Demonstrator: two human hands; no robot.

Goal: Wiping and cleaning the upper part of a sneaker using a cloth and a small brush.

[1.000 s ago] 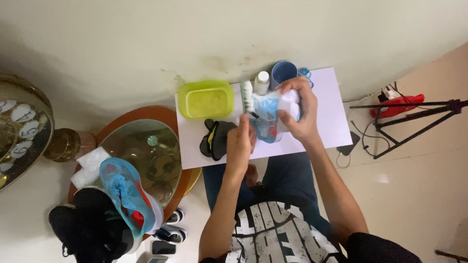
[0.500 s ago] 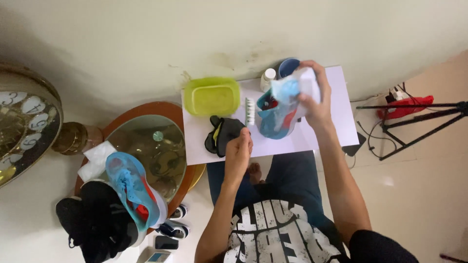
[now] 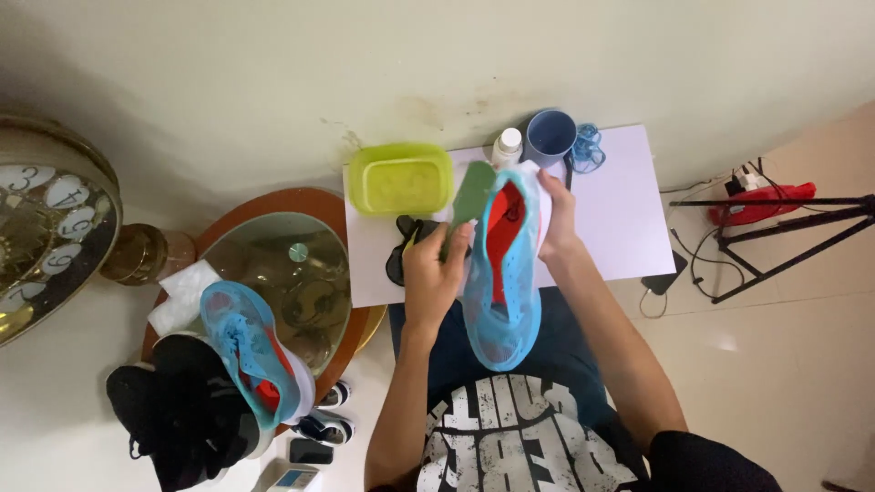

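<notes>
I note the right hand (image 3: 558,217) closed around the heel end of a light blue mesh shoe (image 3: 499,292), which hangs toe-down over the lap, its orange-red lining showing at the opening. My left hand (image 3: 434,273) pinches a green insole (image 3: 470,197) by its lower end; the insole stands upright just beside the shoe's opening. Behind both lies a white board (image 3: 611,219) carrying a yellow-green tub (image 3: 401,179), a dark cloth-like item (image 3: 406,246), a white bottle (image 3: 506,146) and a blue cup (image 3: 551,137). To the left, a matching blue shoe (image 3: 246,351) rests on a glass-topped round table (image 3: 301,273).
</notes>
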